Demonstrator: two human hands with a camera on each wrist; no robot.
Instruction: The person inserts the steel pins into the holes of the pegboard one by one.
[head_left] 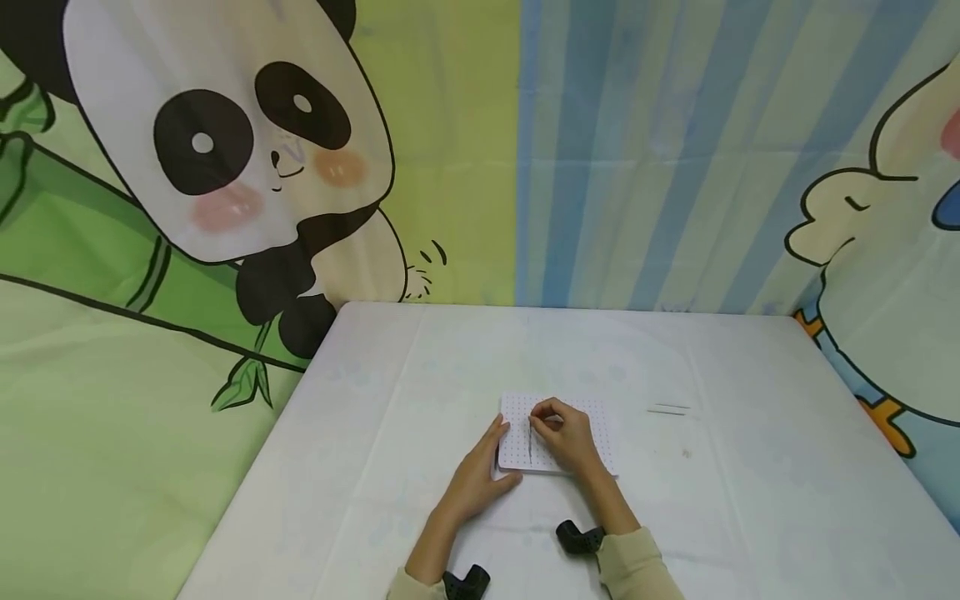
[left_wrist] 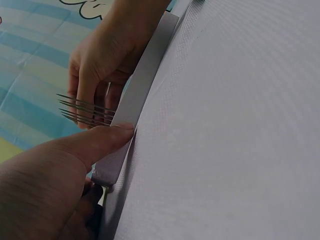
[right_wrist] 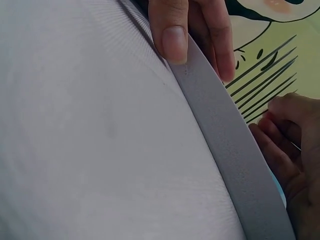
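A white board (head_left: 517, 464) dotted with a grid of small holes lies on the table. My left hand (head_left: 476, 479) holds its left front corner, the thumb (left_wrist: 112, 139) against the front side and the fingers along the left edge. Several thin metal needles (right_wrist: 262, 75) stand upright in a row on the board, their pointed ends up. Over the board, my right hand (head_left: 566, 433) pinches a needle at the near end of this row between thumb and index finger; in the right wrist view the fingertips (right_wrist: 275, 105) cover part of it.
Two more thin needles (head_left: 669, 409) lie on the white table (head_left: 390, 400) to the right of the board. A black wrist device (head_left: 468, 582) sits at the left wrist, another black device (head_left: 579, 538) at the right. A cartoon-printed curtain (head_left: 450, 150) hangs behind the table.
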